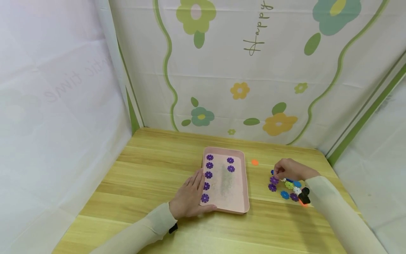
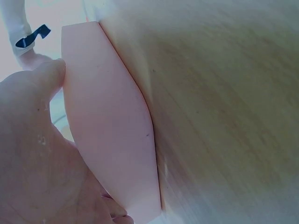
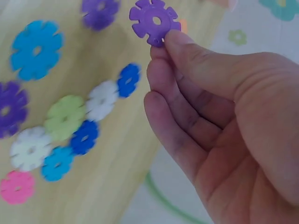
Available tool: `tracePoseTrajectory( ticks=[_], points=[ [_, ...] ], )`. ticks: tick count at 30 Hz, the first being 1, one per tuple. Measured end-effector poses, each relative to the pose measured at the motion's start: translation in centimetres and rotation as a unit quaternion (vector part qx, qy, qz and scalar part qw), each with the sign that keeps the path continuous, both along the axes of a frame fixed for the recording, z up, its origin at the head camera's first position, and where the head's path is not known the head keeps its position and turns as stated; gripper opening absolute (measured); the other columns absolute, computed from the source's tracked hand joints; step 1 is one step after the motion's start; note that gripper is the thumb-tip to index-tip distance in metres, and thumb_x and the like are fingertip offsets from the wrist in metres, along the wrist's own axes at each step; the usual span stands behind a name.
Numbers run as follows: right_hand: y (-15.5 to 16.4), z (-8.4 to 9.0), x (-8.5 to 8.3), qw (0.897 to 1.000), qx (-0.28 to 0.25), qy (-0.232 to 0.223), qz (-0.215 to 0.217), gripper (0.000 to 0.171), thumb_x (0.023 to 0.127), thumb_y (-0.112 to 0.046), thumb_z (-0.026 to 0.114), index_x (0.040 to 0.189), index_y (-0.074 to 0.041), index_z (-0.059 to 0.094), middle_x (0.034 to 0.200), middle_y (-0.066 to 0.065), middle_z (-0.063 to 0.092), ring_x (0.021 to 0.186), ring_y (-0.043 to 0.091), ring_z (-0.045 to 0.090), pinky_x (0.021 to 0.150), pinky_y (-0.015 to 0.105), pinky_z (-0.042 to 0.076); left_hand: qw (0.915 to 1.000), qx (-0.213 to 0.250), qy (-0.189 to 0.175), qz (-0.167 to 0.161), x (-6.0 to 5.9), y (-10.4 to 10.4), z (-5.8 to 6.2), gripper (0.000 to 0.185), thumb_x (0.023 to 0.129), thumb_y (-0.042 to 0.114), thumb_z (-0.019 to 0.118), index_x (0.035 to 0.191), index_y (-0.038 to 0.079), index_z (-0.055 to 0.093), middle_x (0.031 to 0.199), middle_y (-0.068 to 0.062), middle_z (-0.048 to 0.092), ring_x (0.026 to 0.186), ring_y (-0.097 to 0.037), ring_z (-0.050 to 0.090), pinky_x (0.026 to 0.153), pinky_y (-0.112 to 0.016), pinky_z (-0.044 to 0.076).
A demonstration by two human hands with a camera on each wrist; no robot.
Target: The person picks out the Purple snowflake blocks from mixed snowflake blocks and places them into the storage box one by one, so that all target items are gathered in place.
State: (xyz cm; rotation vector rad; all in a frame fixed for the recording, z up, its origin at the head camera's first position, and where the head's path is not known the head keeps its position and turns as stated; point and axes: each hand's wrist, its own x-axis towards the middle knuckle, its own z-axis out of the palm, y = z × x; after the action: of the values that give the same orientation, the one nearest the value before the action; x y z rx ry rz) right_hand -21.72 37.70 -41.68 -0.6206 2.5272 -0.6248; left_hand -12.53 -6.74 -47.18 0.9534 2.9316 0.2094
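Observation:
My right hand (image 1: 291,170) pinches a purple flower-shaped plastic disc (image 3: 145,21) between thumb and fingertips, above the table. Below and around it lie loose discs of the same notched kind, among them a purple disc (image 1: 272,187), a light blue disc (image 3: 35,63), a yellow-green disc (image 3: 65,119) and a white disc (image 3: 102,100). My left hand (image 1: 189,195) rests against the near-left corner of a pink tray (image 1: 246,183), its fingers extended along the left side and its thumb at the near rim. Inside the tray, several purple discs (image 1: 208,175) line the left side, and two purple discs (image 1: 231,169) sit at the upper right.
An orange disc (image 1: 255,162) lies alone on the wooden table (image 1: 152,169) to the tray's right. A pink disc (image 3: 17,187) is at the edge of the loose group. White printed cloth (image 1: 222,63) walls the table at the back and both sides.

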Motion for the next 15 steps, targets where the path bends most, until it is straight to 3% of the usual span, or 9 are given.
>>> tracePoseTrajectory(
  ticks=[7,15],
  points=[
    [-4.3,1.8,-1.5,0.999,-0.003,0.003,0.036,0.015,0.103,-0.010,0.068,0.089,-0.010,0.074,0.081,-0.004,0.070,0.068,0.012,0.058,0.063,0.024,0.052,1.0000,0.005,0.003,0.000,-0.1,0.0,-0.2,0.119,0.094,0.084,0.047,0.163,-0.010,0.024,0.173,-0.030,0.019,0.161,-0.042,0.026,0.129,-0.052,0.033],
    [-10.2,2.5,-3.0,0.998,0.011,0.017,0.065,0.016,0.100,-0.005,0.069,0.087,-0.011,0.074,0.083,0.004,0.073,0.071,0.010,0.056,0.067,0.023,0.050,0.9997,0.013,0.019,-0.002,-0.4,0.0,-1.4,0.121,0.093,0.088,0.040,0.164,-0.009,0.023,0.174,-0.028,0.018,0.162,-0.042,0.026,0.129,-0.053,0.032]
  ],
)
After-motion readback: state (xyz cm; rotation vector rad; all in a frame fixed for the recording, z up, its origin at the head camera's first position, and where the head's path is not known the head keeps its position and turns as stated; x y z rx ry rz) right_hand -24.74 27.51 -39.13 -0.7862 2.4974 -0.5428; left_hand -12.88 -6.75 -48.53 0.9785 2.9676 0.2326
